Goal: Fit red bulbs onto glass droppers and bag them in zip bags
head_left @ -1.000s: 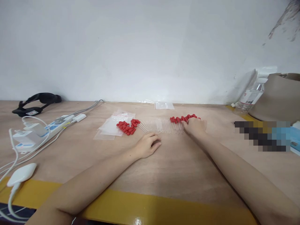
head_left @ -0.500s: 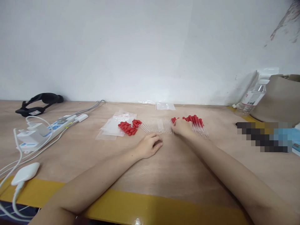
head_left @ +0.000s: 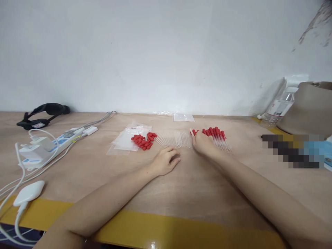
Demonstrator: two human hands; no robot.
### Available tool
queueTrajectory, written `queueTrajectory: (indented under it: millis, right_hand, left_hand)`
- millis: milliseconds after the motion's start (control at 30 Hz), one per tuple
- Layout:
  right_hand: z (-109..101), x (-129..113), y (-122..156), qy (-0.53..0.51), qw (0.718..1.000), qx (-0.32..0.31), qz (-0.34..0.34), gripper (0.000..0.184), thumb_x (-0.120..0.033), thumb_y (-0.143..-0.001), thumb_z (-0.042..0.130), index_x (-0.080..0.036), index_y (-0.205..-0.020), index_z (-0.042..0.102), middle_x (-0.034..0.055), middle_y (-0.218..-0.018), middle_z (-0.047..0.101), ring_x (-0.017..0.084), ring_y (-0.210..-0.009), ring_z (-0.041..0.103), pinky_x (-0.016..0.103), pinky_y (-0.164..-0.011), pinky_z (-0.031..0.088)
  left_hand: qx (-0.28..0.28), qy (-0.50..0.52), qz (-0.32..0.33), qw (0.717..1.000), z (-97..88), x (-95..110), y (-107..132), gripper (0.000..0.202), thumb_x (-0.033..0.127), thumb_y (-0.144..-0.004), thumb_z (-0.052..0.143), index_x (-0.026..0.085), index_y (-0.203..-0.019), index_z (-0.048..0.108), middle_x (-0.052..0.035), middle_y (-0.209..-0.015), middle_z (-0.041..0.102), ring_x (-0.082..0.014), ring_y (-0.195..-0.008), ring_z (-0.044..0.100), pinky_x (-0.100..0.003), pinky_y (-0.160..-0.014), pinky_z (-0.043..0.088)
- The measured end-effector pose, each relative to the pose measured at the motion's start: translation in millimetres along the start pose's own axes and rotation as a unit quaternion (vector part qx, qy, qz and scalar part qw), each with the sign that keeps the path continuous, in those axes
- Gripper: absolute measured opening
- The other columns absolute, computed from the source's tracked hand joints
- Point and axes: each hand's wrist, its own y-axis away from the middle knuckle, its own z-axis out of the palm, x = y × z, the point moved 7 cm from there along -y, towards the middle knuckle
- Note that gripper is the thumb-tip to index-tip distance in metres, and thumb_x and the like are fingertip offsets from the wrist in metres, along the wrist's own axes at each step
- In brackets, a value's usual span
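My right hand (head_left: 203,143) is closed in a pinch on a thin clear glass dropper tube (head_left: 191,132), whose end sticks up past the fingertips. Just left of it lies a row of similar clear tubes (head_left: 176,139), side by side. Beyond and to the right are droppers with red rubber bulbs (head_left: 214,132), partly covered by the hand. My left hand (head_left: 166,161) rests on the table in front of the row, loosely curled, thumb apart, with nothing in it. A pile of loose red rubber bulbs (head_left: 142,141) lies to the left of the tubes.
Clear zip bags (head_left: 127,140) lie under and behind the bulb pile, and another bag (head_left: 183,118) is by the wall. At left are a power strip (head_left: 55,143), cables and a black headset strap (head_left: 44,115). A plastic bottle (head_left: 281,107) leans at right near a grey-brown container (head_left: 306,109).
My right hand has shifted slightly right and nearer to me, and a tube end now shows raised at its fingertips. My left hand has stayed in place.
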Motion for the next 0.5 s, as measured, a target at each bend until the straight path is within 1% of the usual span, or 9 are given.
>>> queueTrajectory:
  millis: [33,100,133,200,300,333,367,433,500]
  right_hand:
    - [-4,-2,10,-0.014,0.997,0.054,-0.056,0.031,-0.028,-0.087,0.028,-0.010,-0.094,0.053,0.0140,-0.082,0.061,0.024,-0.076,0.057,0.037,-0.071,0.033]
    - [-5,-1,32,-0.060,0.978,0.121,-0.159,0.027,-0.028,-0.088,0.029,-0.013,-0.088,0.052,0.0097,-0.079,0.061,0.020,-0.074,0.056,0.035,-0.074,0.033]
    - [-5,1,43,-0.081,0.966,0.147,-0.196,0.026,-0.028,-0.088,0.030,-0.014,-0.086,0.052,0.0081,-0.079,0.061,0.019,-0.075,0.056,0.034,-0.075,0.033]
    - [-5,8,57,-0.112,0.947,0.194,-0.228,0.025,-0.028,-0.088,0.032,-0.015,-0.091,0.053,0.0075,-0.082,0.062,0.019,-0.078,0.056,0.032,-0.075,0.033]
    - [-6,13,64,-0.115,0.938,0.225,-0.237,0.029,-0.025,-0.087,0.033,-0.014,-0.104,0.052,0.0089,-0.088,0.062,0.019,-0.082,0.055,0.031,-0.073,0.033]
    - [-6,12,65,-0.106,0.939,0.224,-0.240,0.029,-0.024,-0.087,0.033,-0.014,-0.106,0.053,0.0089,-0.089,0.061,0.019,-0.082,0.055,0.031,-0.073,0.033]
    - [-6,10,65,-0.097,0.939,0.221,-0.244,0.029,-0.023,-0.087,0.033,-0.015,-0.106,0.054,0.0086,-0.089,0.061,0.019,-0.082,0.055,0.031,-0.072,0.032]
    - [-7,6,65,-0.086,0.939,0.215,-0.255,0.029,-0.022,-0.087,0.034,-0.016,-0.104,0.056,0.0079,-0.088,0.061,0.018,-0.080,0.055,0.031,-0.071,0.031]
    - [-7,4,66,-0.084,0.937,0.213,-0.263,0.028,-0.022,-0.087,0.034,-0.016,-0.102,0.057,0.0075,-0.086,0.061,0.018,-0.079,0.054,0.030,-0.070,0.031]
  left_hand:
    - [0.012,-0.010,-0.004,1.000,-2.8,0,0,0.015,0.026,-0.080,0.049,0.018,-0.089,0.058,-0.0055,-0.089,0.058,-0.0182,-0.086,0.051,-0.032,-0.080,0.041]
    - [0.041,-0.040,-0.023,0.998,-12.7,-3,-1,0.014,0.027,-0.080,0.049,0.018,-0.086,0.059,-0.0056,-0.088,0.058,-0.0189,-0.086,0.050,-0.033,-0.079,0.040]
    - [0.055,-0.057,-0.037,0.996,-19.9,-8,-3,0.014,0.027,-0.080,0.049,0.018,-0.082,0.058,-0.0057,-0.086,0.057,-0.0193,-0.085,0.050,-0.033,-0.078,0.039]
    - [0.083,-0.097,-0.080,0.989,-38.8,-24,-10,0.018,0.029,-0.080,0.047,0.017,-0.072,0.056,-0.0056,-0.078,0.056,-0.0197,-0.081,0.050,-0.033,-0.075,0.040]
    - [0.092,-0.159,-0.141,0.973,-68.4,-60,-26,0.019,0.029,-0.077,0.050,0.017,-0.063,0.054,-0.0062,-0.073,0.053,-0.0215,-0.079,0.050,-0.033,-0.073,0.040]
    - [0.077,-0.177,-0.154,0.969,-75.3,-74,-32,0.014,0.028,-0.074,0.052,0.016,-0.067,0.055,-0.0072,-0.077,0.054,-0.0229,-0.082,0.050,-0.034,-0.075,0.039]
    - [0.050,-0.185,-0.163,0.968,-79.0,-88,-39,0.009,0.025,-0.071,0.054,0.016,-0.072,0.057,-0.0085,-0.083,0.055,-0.0243,-0.086,0.050,-0.034,-0.077,0.039]
    - [-0.066,-0.152,-0.160,0.973,-71.4,-112,-51,0.014,0.021,-0.069,0.054,0.017,-0.080,0.060,-0.0095,-0.095,0.057,-0.0242,-0.090,0.051,-0.032,-0.079,0.038]
    - [-0.111,-0.135,-0.160,0.971,-66.8,-128,-58,0.011,0.023,-0.065,0.057,0.018,-0.073,0.063,-0.0074,-0.088,0.061,-0.0215,-0.081,0.054,-0.028,-0.075,0.039]
